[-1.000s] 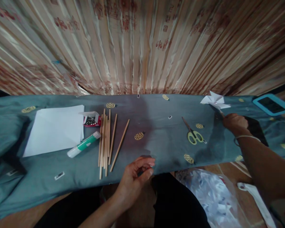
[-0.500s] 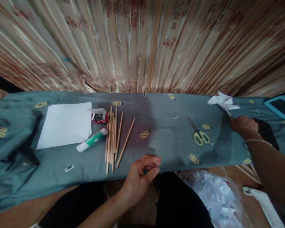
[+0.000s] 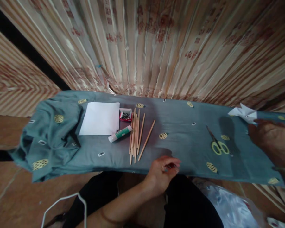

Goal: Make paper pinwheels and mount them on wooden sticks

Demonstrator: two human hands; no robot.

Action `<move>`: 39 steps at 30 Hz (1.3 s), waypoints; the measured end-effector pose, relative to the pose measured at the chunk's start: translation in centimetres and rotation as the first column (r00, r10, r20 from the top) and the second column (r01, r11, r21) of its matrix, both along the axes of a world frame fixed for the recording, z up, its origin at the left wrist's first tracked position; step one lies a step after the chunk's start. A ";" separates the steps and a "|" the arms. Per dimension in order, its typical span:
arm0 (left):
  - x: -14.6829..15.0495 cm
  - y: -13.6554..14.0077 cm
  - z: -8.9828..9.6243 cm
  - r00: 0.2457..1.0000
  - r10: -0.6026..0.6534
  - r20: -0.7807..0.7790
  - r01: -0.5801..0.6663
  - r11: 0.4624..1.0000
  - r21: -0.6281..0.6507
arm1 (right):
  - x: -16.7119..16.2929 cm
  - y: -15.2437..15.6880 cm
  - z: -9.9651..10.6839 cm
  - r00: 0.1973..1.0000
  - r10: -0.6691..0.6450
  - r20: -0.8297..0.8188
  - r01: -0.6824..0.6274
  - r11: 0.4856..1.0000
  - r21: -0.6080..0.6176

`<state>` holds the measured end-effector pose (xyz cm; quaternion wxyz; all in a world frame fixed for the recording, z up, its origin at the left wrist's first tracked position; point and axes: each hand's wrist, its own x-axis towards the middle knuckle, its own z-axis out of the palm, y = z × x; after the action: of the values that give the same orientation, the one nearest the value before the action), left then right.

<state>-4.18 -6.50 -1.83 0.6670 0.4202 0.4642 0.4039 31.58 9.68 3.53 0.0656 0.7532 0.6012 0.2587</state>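
Pleated, striped curtain [image 3: 142,41] forms the backdrop, close behind a long cloth-covered worktop [image 3: 187,142]. White paper pinwheel [image 3: 250,113] at the far right, just left of and beyond the right hand's [image 3: 270,139] fingertips. Whether those fingers grip or merely touch it cannot be told: the palm is turned away and dim. Left hand [image 3: 161,175] at the near edge: fingers loosely curled, narrow gap to the thumb, nothing seen in them.

Handling, as judged: pinwheel very light; thin blades springy at the folds, easily creased or torn. Best hold probably close to the small dark spot at its centre, clear of the blade tips. Any stick behind it is not visible. Wooden sticks [image 3: 136,139], left of and beyond the left fingers, look light, stiff and apt to roll. Farther left of those fingers, a paper stack [image 3: 101,118], whose sheets would likely slip over one another. Scissors [image 3: 216,141] with pale green handles, between the two hands, nearer the right fingers; handles the sensible hold.

Writing: reddish characters on the curtain, too soft to read. Green-and-white tube [image 3: 122,133] and red box [image 3: 125,120], both beyond the left fingers: no brand legible.
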 end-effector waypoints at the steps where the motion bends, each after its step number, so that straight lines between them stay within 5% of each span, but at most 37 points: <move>1: 0.2 -0.1 0.0 1.000 -0.013 -0.013 0.013 1.000 0.009 | -2.6 -0.1 0.5 0.992 0.095 -0.082 -0.093 0.995 0.029; 3: 0.5 -0.5 -0.2 0.997 -0.058 -0.050 0.060 0.997 0.045 | -9.2 -0.6 1.5 0.891 0.365 -0.271 -0.349 0.931 0.109; 6: 1.2 -1.3 -0.6 0.989 -0.113 -0.097 0.122 0.989 0.086 | -20.7 -1.8 2.7 0.620 0.639 -0.456 -0.671 0.732 0.114; 9: 2.2 -2.2 -1.4 0.979 -0.173 -0.109 0.186 0.975 0.119 | -31.3 -2.7 2.5 0.283 0.688 -0.668 -0.905 0.422 0.051; 12: 2.9 -3.0 -2.3 0.966 -0.214 -0.144 0.238 0.955 0.176 | -39.0 -2.8 0.7 0.154 0.676 -0.721 -0.970 0.243 0.021; 15: 2.8 -3.4 -2.6 0.942 -0.280 -0.185 0.314 0.930 0.192 | -43.8 -2.6 -1.6 0.122 0.736 -0.666 -0.988 0.153 -0.012; 22: 0.3 -3.8 -0.9 0.915 -0.314 -0.253 0.368 0.906 0.208 | -46.8 -2.9 -4.1 0.212 0.763 -0.610 -0.977 0.159 -0.141; 29: -0.8 -3.8 -0.4 0.929 -0.295 -0.224 0.344 0.912 0.225 | -46.7 -2.4 -4.4 0.185 0.736 -0.652 -0.983 0.131 -0.131; 39: -0.4 -4.2 -1.5 0.923 -0.290 -0.254 0.349 0.908 0.231 | -46.8 -1.3 -3.1 0.126 0.565 -0.815 -0.978 0.209 -0.006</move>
<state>-4.60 -10.66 -3.37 0.6063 0.6193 0.3980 0.3008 -15.20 8.41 0.43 -0.0935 0.2585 0.9344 -0.2267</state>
